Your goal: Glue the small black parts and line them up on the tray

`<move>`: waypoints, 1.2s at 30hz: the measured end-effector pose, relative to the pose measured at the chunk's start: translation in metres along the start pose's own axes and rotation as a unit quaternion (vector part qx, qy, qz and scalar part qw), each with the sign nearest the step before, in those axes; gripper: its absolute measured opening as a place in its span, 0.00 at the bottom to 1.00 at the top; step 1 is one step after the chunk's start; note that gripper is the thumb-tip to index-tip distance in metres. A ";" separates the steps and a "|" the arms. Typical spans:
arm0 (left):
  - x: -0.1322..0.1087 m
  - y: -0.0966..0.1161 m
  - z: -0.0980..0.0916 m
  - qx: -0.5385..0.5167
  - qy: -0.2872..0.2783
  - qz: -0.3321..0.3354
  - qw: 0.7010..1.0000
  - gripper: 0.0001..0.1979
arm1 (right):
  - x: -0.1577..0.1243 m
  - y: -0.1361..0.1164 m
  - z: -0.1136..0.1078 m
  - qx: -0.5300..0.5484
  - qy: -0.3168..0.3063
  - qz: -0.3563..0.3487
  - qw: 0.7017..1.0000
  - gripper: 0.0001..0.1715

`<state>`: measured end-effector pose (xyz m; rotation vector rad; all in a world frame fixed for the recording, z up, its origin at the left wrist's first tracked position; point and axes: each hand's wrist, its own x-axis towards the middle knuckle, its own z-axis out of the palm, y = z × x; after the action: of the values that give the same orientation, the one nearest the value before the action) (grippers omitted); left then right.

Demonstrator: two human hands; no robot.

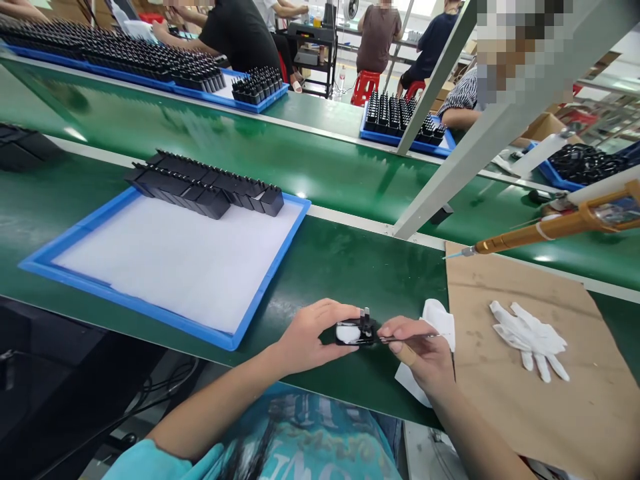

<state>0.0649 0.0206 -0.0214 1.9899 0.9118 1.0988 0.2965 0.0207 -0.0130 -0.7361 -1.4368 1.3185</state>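
Note:
My left hand (316, 337) is closed on a small black power adapter (369, 327), thumb and fingers at its left end. Two metal prongs stand up from the adapter, and a white oval patch shows on its face. My right hand (420, 350) pinches thin metal tweezers (387, 339), whose tips reach the adapter's right end. Whether the tips touch it I cannot tell. Under and beside my right hand lies a white cloth or paper piece (416, 385) on the green bench (350, 267).
Left is a blue-rimmed tray (233, 339) with rows of black adapters (200, 187). An orange-brown screwdriver (530, 233) hangs over cardboard (480, 400) bearing a white glove (533, 337). A slanted metal post (450, 167) rises behind. Co-workers sit beyond the green conveyor (300, 160).

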 end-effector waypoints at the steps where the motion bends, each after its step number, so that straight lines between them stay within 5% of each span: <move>1: -0.002 0.000 0.000 0.000 -0.006 -0.020 1.000 0.21 | 0.000 0.000 -0.001 0.003 0.007 0.000 1.000 0.12; 9: -0.009 -0.004 0.004 0.010 -0.024 -0.096 0.995 0.23 | -0.002 0.000 -0.003 -0.011 0.030 -0.031 0.999 0.11; 13: -0.009 -0.003 0.003 0.008 -0.034 -0.085 0.996 0.23 | -0.002 0.002 0.000 -0.019 0.020 0.044 0.999 0.08; 17: -0.007 -0.004 0.002 0.030 -0.018 -0.122 0.992 0.21 | 0.004 0.002 -0.007 0.065 0.127 0.091 0.986 0.06; 20: -0.004 -0.009 -0.002 0.070 0.026 -0.146 0.986 0.20 | 0.011 -0.003 -0.015 0.078 0.194 0.154 0.966 0.17; 25: -0.003 -0.014 -0.011 0.086 0.025 -0.194 0.977 0.17 | 0.017 -0.011 -0.018 -0.062 0.142 0.255 0.954 0.47; 30: 0.002 -0.016 -0.017 0.053 0.003 -0.231 0.972 0.25 | 0.016 -0.008 -0.016 -0.178 0.080 0.260 0.946 0.44; 36: 0.014 -0.016 -0.009 0.031 0.036 -0.212 0.976 0.20 | 0.013 -0.004 -0.017 -0.251 0.051 0.226 0.940 0.41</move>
<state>0.0585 0.0427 -0.0253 1.6994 1.3487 0.9090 0.3091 0.0374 -0.0080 -1.5237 -1.5939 1.2245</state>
